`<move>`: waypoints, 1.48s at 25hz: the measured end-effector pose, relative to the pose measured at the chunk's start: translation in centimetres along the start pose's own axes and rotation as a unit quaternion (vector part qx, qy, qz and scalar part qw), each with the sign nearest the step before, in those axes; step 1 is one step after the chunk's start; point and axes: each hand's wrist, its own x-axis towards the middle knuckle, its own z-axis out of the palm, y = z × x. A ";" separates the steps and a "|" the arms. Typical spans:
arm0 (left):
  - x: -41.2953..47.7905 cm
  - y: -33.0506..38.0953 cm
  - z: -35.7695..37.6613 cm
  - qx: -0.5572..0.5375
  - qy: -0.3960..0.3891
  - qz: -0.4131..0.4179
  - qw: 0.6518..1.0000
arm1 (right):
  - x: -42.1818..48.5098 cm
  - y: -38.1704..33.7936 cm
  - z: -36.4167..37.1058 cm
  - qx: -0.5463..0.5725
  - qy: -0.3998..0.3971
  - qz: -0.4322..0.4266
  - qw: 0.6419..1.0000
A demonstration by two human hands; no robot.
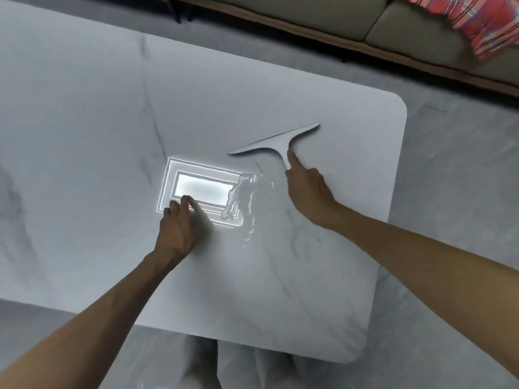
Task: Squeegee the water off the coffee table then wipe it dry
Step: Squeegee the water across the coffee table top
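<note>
Right hand (309, 189): index straight along squeegee (276, 141) handle, rest curled, grip unclear. Left hand (177, 228): loosely bent fingertips on coffee table (309, 304), holding nothing. Water (244, 197) between my hands. Table edge near, right of fingers; sofa (309, 15) beyond.

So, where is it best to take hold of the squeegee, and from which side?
Grip the squeegee by its short handle, not the long blade. It lies flat on the coffee table with the handle pointing back toward you, so come from the near right side, where the right hand touches the handle, clear of the water.
</note>
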 end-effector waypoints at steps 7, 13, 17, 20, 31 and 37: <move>-3.2 -1.0 1.9 -0.002 -0.001 0.005 1.000 | -8.6 6.5 -0.3 -0.158 -0.172 -0.112 0.966; -5.4 -4.2 2.9 -0.049 0.050 -0.016 0.997 | -4.1 2.4 -4.7 -0.044 -0.072 -0.084 0.993; -6.4 -7.0 3.4 -0.067 0.040 -0.045 0.996 | 1.3 -4.1 -3.1 0.046 0.000 0.000 0.999; -7.5 -9.4 3.8 -0.108 0.037 -0.065 0.991 | 0.1 -6.5 0.8 0.027 0.002 0.007 1.000; -12.7 -12.8 7.0 -0.140 -0.057 -0.034 0.988 | -18.0 4.0 7.8 -0.115 -0.058 -0.058 0.990; -14.7 -13.8 7.4 -0.176 -0.018 -0.048 0.983 | -20.1 5.9 6.1 -0.143 -0.019 -0.077 0.987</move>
